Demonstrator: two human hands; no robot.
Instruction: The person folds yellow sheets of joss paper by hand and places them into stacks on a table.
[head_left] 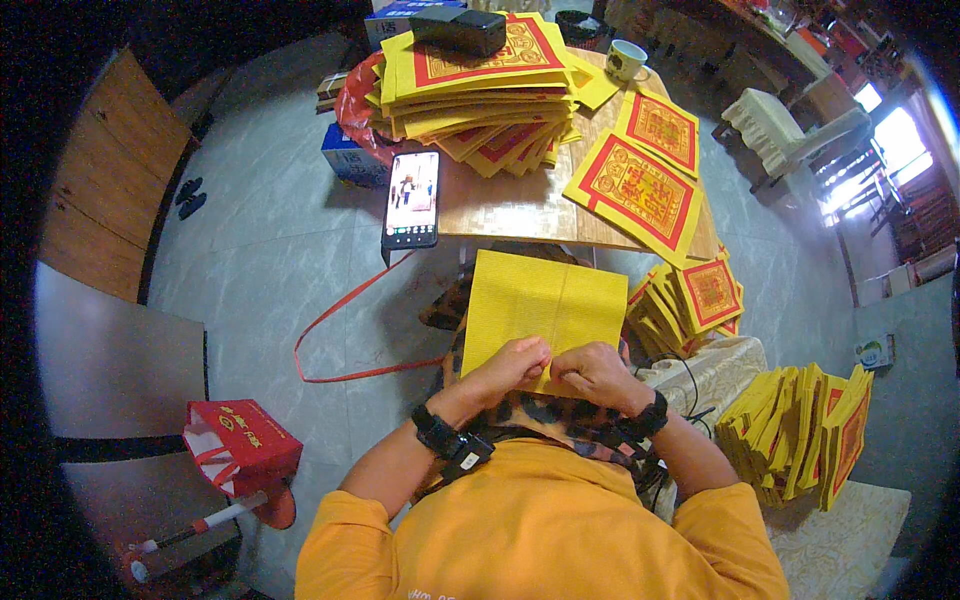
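Observation:
A square yellow paper packet [545,300] rests on my lap, its plain side up. A thin line, either a thread or a crease, runs down its middle toward my fingers. My left hand [517,364] is closed at the packet's near edge, left of that line. Just to the right, my right hand [597,376] is closed with its fingertips pinched at the same edge. Whatever finer thing sits between the fingertips is too small to make out. The two hands are close together but apart.
Ahead, a wooden table [500,215] carries a tall stack of yellow-and-red papers [480,100], a black box [458,32], a phone [411,200], a mug [626,62] and loose printed papers [640,190]. More paper bundles [795,435] sit at right. A red bag [245,445] stands left.

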